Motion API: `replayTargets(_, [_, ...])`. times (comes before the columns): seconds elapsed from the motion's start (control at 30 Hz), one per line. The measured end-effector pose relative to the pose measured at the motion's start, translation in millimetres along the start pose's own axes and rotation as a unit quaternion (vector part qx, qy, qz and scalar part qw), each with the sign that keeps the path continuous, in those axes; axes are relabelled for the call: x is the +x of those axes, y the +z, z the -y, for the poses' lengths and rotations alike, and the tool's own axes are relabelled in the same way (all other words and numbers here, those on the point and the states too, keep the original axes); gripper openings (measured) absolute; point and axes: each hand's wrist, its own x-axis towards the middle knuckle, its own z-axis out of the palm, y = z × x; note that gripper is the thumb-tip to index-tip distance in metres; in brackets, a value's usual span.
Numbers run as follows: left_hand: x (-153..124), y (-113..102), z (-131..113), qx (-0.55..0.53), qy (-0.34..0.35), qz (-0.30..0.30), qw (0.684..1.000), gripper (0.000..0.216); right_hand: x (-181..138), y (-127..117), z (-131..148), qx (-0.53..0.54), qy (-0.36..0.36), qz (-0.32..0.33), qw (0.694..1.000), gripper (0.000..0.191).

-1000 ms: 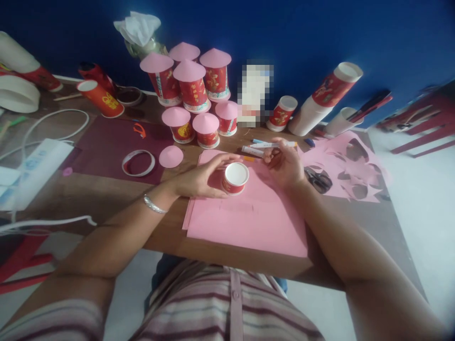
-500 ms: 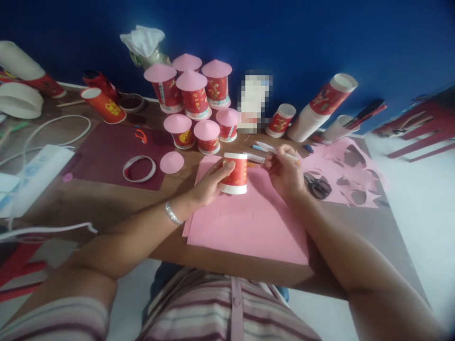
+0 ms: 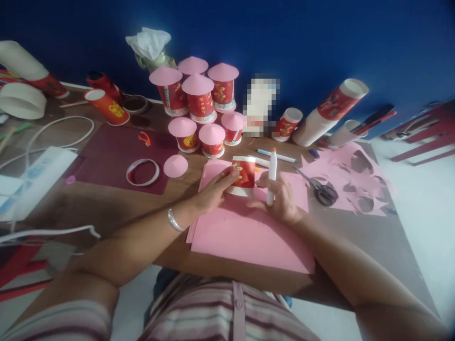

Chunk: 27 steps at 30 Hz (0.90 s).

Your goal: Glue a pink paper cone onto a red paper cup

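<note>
Head view: the left hand (image 3: 213,192) wraps the red, gold-printed paper cup (image 3: 243,173), which stands at the pink sheet's (image 3: 249,232) 12 o'clock edge on the counter (image 3: 106,203), its inside hidden. The right hand (image 3: 280,201) grips an upright white marker (image 3: 272,173) at the cup's 3 o'clock. Cone-capped cups (image 3: 199,99) stand at 12 o'clock.

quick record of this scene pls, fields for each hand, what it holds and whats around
left hand: grip closed round a red paper cup
right hand: grip on a white marker, held upright, orange tip up
cup rests on: pink sheet
right of hands: scissors, pink offcuts
left of hands: loose pink cone, tape ring
behind: cups with pink cone lids
</note>
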Motion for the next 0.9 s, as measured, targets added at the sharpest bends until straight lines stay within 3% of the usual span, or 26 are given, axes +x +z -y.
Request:
replayTargets(0.17, [-3,3,-9,0.007,0.014,0.087,0.996,0.054,-1,0,3,-0.004,-0.031,0.032,0.999,0.048])
replayTargets(0.33, [-3,2,-15,0.053,0.029,0.128,0.99,0.072,-3,3,2,-0.018,-0.01,0.025,0.999,0.049])
replayTargets(0.63, [1,-2,-11,0.068,0.068,0.066,0.993,0.067,11,-1,9,0.111,0.127,-0.013,0.986,0.039])
replayTargets(0.83, [2,-7,-5,0.059,0.076,0.021,0.995,0.073,7,-18,18,0.13,0.2,-0.037,0.97,0.005])
replayTargets(0.9, [3,-7,-5,0.066,0.083,0.032,0.994,0.075,8,-26,22,0.136,0.213,-0.03,0.967,0.01])
